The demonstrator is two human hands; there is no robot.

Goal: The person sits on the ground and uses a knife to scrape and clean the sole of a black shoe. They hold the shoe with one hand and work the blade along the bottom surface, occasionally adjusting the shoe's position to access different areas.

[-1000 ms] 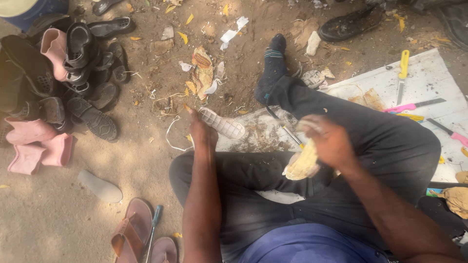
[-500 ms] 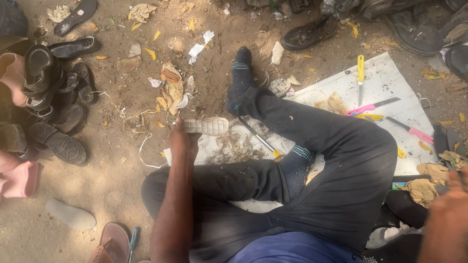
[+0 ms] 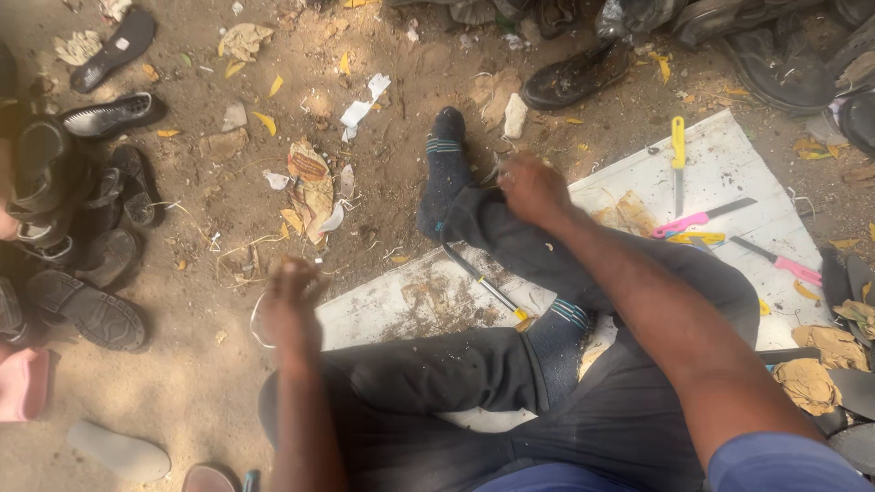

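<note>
Your left hand point(image 3: 290, 301) blurred at white board's point(image 3: 729, 173) left edge, grip unclear; right hand point(image 3: 533, 187) empty, loose on trouser leg point(image 3: 510, 241). Knives point(image 3: 697, 219) lie unused at board's far right corner; shoes point(image 3: 82, 237) wait.

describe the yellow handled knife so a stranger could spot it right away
Find the white board on the dirt by the sitting person's legs. Near its far edge lies the yellow-handled knife, blade pointing toward the person. Its neighbours have pink handles; it alone lies upright in view.

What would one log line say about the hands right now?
left hand: over dirt, empty | right hand: on trouser leg | white board: knives
</note>
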